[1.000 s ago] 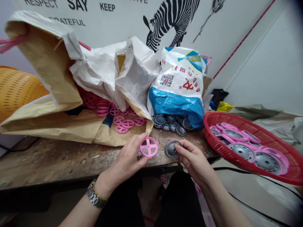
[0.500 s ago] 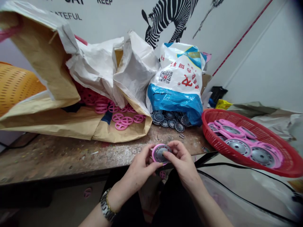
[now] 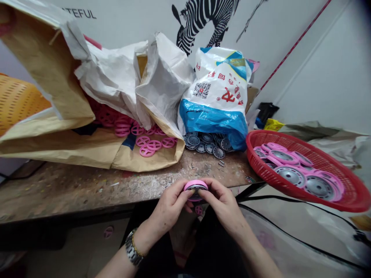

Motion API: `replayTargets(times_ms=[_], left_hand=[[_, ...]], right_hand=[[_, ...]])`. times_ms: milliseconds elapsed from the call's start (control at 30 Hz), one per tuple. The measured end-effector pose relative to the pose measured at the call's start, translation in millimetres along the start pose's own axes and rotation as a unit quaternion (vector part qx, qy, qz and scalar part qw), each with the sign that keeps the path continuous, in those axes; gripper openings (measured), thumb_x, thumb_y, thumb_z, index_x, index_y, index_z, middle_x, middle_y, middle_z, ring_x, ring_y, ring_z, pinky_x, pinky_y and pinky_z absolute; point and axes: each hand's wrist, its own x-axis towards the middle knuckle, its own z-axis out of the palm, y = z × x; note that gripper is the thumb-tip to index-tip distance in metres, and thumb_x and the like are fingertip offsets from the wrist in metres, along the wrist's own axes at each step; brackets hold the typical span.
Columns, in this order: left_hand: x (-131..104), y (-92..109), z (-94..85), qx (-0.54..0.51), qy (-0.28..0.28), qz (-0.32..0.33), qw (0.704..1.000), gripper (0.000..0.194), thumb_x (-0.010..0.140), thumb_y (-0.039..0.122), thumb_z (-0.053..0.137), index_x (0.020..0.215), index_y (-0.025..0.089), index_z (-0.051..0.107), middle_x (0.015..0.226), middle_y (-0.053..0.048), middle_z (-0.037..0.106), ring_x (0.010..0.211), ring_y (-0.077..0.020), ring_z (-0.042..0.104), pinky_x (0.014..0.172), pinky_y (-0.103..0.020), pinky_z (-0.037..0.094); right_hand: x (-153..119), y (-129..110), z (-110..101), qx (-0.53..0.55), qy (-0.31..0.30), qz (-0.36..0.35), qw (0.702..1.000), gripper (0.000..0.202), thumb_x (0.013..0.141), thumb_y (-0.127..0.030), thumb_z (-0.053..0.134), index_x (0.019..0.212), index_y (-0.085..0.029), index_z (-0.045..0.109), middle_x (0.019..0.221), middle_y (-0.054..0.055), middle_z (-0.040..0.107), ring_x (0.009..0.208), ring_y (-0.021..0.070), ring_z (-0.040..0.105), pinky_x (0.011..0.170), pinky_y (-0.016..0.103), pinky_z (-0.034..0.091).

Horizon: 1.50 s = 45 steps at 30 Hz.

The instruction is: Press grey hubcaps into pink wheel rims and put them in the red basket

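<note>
Between my two hands, just over the bench's front edge, is a small toy wheel (image 3: pixel 196 185) with a pink rim and a dark grey hubcap disc. My left hand (image 3: pixel 174 200) grips its left side, thumb on the disc. From the right, my right hand (image 3: pixel 218 199) holds it the same way, thumb pressed on the disc. The wheel is tilted, with its pink rim uppermost; fingers hide its underside. Loose pink spoked rings (image 3: pixel 154 145) lie at the mouth of a paper sack (image 3: pixel 150 166). Grey hubcap discs (image 3: pixel 209 148) spill from a blue and white bag (image 3: pixel 214 112).
A red basket (image 3: pixel 252 154) at the right holds several pink and grey wheels (image 3: pixel 290 175). Small metal pins (image 3: pixel 221 163) lie on the worn bench (image 3: pixel 95 189). An orange perforated basket (image 3: pixel 20 102) stands far left. One pink ring (image 3: pixel 108 232) lies on the floor.
The wheel has tipped, so its grey face is now seen at a steep slant and its pink rim shows on top. Both thumbs now press on the disc. The view has shifted slightly.
</note>
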Motion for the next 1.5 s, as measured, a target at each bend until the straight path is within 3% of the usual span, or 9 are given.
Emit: replayTargets(times_ms=[133, 267, 500, 600, 700, 1100, 1267, 1400, 1500], left_hand=[[-1.8, 2.3, -0.2, 0.044, -0.039, 0.04, 0.998, 0.029, 0.1, 0.037, 0.047, 0.118, 0.02, 0.062, 0.095, -0.003, 0.062, 0.069, -0.0128, 0.063, 0.061, -0.023, 0.055], [-2.7, 0.8, 4.5, 0.112, -0.014, 0.069, 0.991, 0.03, 0.101, 0.04, 0.044, 0.101, 0.018, 0.065, 0.084, -0.003, 0.06, 0.068, -0.014, 0.059, 0.058, -0.022, 0.049], [-1.4, 0.7, 10.5, 0.106, 0.017, 0.028, 0.994, 0.03, 0.1, 0.042, 0.046, 0.096, 0.021, 0.067, 0.077, -0.001, 0.061, 0.067, -0.0161, 0.059, 0.059, -0.024, 0.047], [0.3, 1.3, 8.4, 0.094, -0.016, 0.011, 0.995, 0.022, 0.095, 0.036, 0.056, 0.11, 0.024, 0.065, 0.079, -0.001, 0.064, 0.066, -0.0166, 0.06, 0.058, -0.024, 0.049], [0.9, 1.3, 6.9, 0.088, -0.029, -0.014, 0.996, 0.036, 0.092, 0.03, 0.059, 0.128, 0.025, 0.058, 0.079, 0.0, 0.065, 0.061, -0.016, 0.061, 0.054, -0.024, 0.05], [6.1, 2.8, 12.3, 0.063, -0.024, 0.005, 0.998, 0.045, 0.094, 0.037, 0.056, 0.138, 0.026, 0.053, 0.089, -0.004, 0.068, 0.059, -0.0153, 0.062, 0.052, -0.025, 0.054], [16.4, 14.3, -1.2, 0.196, -0.004, 0.094, 0.976, 0.044, 0.093, 0.039, 0.057, 0.136, 0.025, 0.057, 0.103, -0.007, 0.071, 0.086, -0.0212, 0.067, 0.076, -0.031, 0.057], [31.5, 16.5, -41.2, 0.338, 0.102, 0.17, 0.92, 0.036, 0.096, 0.041, 0.051, 0.121, 0.019, 0.065, 0.112, -0.011, 0.071, 0.099, -0.0248, 0.066, 0.092, -0.038, 0.052], [50.5, 17.0, -83.2, 0.458, 0.163, 0.202, 0.85, 0.037, 0.097, 0.04, 0.045, 0.114, 0.016, 0.067, 0.112, -0.014, 0.07, 0.108, -0.0301, 0.062, 0.097, -0.044, 0.048]], right_hand=[[-7.0, -0.4, -1.6, -0.052, 0.021, -0.029, 0.998, 0.017, 0.09, -0.036, 0.065, 0.096, -0.023, 0.072, 0.09, 0.0, 0.07, 0.085, 0.017, 0.062, 0.077, 0.026, 0.047], [-14.5, 1.8, 3.0, -0.102, 0.059, -0.067, 0.991, 0.011, 0.09, -0.031, 0.063, 0.088, -0.023, 0.07, 0.083, -0.001, 0.067, 0.079, 0.0155, 0.059, 0.072, 0.025, 0.045], [-12.8, 5.2, 5.7, -0.075, 0.07, -0.028, 0.994, 0.017, 0.09, -0.035, 0.062, 0.082, -0.022, 0.067, 0.078, 0.0, 0.064, 0.075, 0.0169, 0.057, 0.071, 0.026, 0.043], [-6.7, 5.7, 0.8, -0.04, 0.071, 0.004, 0.997, 0.018, 0.087, -0.038, 0.064, 0.082, -0.021, 0.068, 0.076, 0.0, 0.064, 0.074, 0.0172, 0.056, 0.07, 0.027, 0.043], [-3.7, 2.1, -3.4, -0.029, 0.046, 0.015, 0.998, 0.015, 0.086, -0.036, 0.065, 0.085, -0.021, 0.068, 0.079, 0.0, 0.065, 0.077, 0.0176, 0.057, 0.072, 0.027, 0.044], [-12.4, -17.8, -2.8, -0.066, 0.066, -0.04, 0.995, 0.012, 0.085, -0.022, 0.062, 0.096, -0.022, 0.069, 0.088, -0.001, 0.069, 0.082, 0.0171, 0.061, 0.075, 0.026, 0.048], [-5.6, -54.9, -51.0, -0.158, 0.121, -0.072, 0.977, 0.019, 0.086, -0.031, 0.065, 0.103, -0.025, 0.071, 0.099, 0.001, 0.073, 0.093, 0.021, 0.065, 0.086, 0.032, 0.049], [11.8, -77.0, -137.8, -0.268, 0.235, -0.104, 0.928, 0.033, 0.081, -0.043, 0.07, 0.108, -0.024, 0.071, 0.102, 0.005, 0.074, 0.095, 0.0257, 0.066, 0.091, 0.041, 0.05], [22.5, -82.6, -203.0, -0.366, 0.302, -0.048, 0.879, 0.042, 0.083, -0.049, 0.065, 0.115, -0.023, 0.069, 0.099, 0.009, 0.074, 0.088, 0.0286, 0.068, 0.082, 0.045, 0.052]])
